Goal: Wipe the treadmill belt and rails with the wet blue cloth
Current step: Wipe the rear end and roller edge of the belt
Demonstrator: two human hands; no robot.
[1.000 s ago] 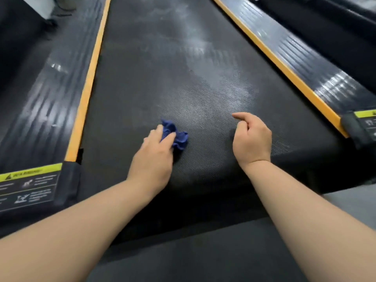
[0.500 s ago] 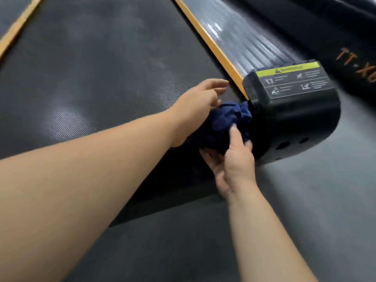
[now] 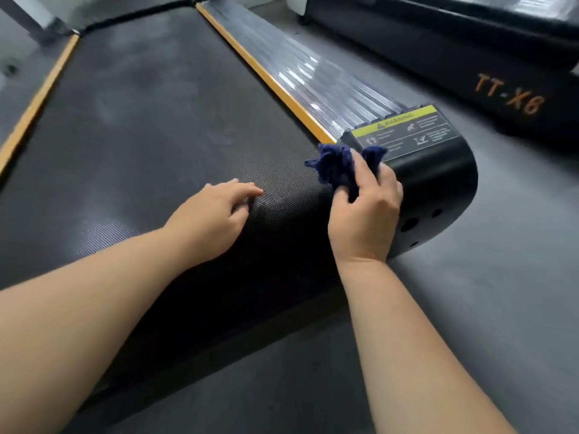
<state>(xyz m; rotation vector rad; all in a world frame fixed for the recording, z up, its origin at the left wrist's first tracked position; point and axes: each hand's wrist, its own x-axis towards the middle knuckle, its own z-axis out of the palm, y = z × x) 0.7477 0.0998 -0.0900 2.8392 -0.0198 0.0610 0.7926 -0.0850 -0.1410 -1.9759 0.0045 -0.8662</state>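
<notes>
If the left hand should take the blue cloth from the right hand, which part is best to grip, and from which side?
Probably the bunched folds of the blue cloth sticking out above the right hand, pinched from the belt side. The right hand grips its lower part, the black end cap blocks the far side, and the left hand rests on the belt nearby.

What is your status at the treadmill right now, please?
Right hand grips blue cloth at end cap of right rail. Left hand open, over belt. Nothing blocking the rail.
</notes>
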